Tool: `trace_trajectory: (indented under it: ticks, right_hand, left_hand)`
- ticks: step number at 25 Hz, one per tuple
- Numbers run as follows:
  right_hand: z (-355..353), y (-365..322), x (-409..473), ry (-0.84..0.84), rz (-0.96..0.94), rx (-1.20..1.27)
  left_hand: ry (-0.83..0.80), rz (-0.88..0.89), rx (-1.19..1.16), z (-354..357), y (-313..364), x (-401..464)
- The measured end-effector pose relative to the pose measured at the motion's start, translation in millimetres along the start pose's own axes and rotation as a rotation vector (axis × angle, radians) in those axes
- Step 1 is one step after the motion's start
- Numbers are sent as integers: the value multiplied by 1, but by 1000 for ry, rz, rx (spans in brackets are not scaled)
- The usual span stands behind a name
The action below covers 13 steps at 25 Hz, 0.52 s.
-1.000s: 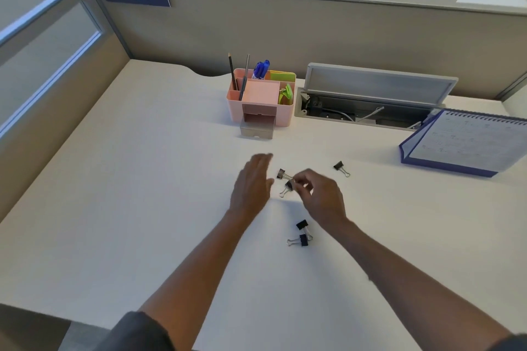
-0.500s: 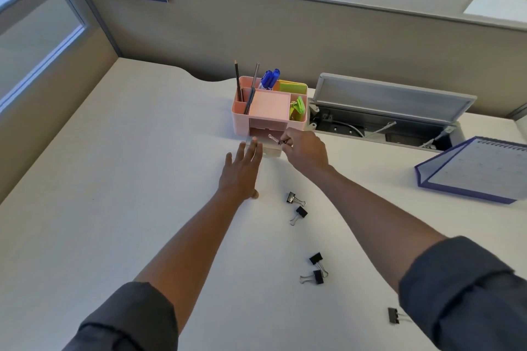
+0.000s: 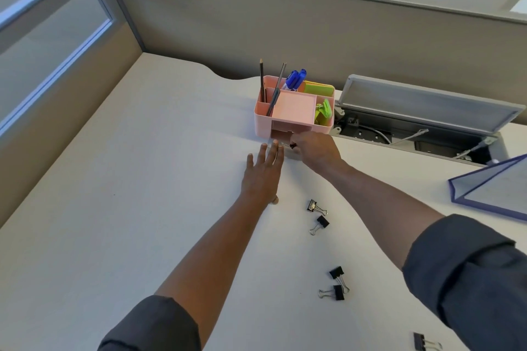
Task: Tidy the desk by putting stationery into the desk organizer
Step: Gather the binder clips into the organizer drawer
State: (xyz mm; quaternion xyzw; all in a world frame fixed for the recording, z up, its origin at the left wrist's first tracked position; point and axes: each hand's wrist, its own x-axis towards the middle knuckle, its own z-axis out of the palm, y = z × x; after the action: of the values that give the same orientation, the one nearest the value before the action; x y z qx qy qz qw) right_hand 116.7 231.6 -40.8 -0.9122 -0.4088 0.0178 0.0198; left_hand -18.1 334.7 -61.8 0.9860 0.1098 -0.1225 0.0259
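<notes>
Here the right hand (image 3: pixel 315 149) pinches a small black clip (image 3: pixel 291 146) between fingertips and thumb, right at the mouth of the clear drawer (image 3: pixel 293 154) pulled out from the pink organizer (image 3: pixel 263 117); the clip looks just over or inside the drawer, though the hand hides which. The left hand (image 3: pixel 263 177) lies flat and open on the desk (image 3: pixel 128 179) beside the drawer, holding nothing, its fingertips near the drawer's edge. Five more clips wait on the desk: two (image 3: pixel 317 205) (image 3: pixel 320 224) close together near the right forearm, two (image 3: pixel 338 273) (image 3: pixel 333 292) nearer the body, one (image 3: pixel 422 342) by the lower edge. Such clips are likely light, stiff and springy, with smooth wire loops that may swing or slip. The black body is probably the surest hold, pinched across its folded sides. Dropped into the drawer they should come to no harm.
</notes>
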Motion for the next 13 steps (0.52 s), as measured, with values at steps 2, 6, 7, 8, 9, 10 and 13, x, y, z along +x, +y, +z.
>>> trace_trajectory:
  ticks: [2, 6, 7, 8, 9, 10, 13]
  right_hand:
    - [-2, 2, 0, -21, -6, -16]
    - [-8, 4, -8, 6, 3, 44]
    - [-10, 6, -13, 28, 2, 63]
    - [-12, 8, -18, 59, 4, 85]
    - [-13, 10, -24, 96, 2, 104]
    - [-15, 14, -31, 130, 1, 119]
    - [-20, 28, -64, 220, 19, 191]
  left_hand:
    - [-13, -9, -1, -1, 2, 0]
    - [-16, -17, 1, -3, 1, -1]
    - [-11, -19, 1, -3, 1, -2]
    - [-3, -22, 0, -3, 1, -4]
    - [7, -24, -4, -4, 1, -6]
    - [19, -25, -11, -4, 1, -8]
    - [73, -29, -53, 0, 4, -20]
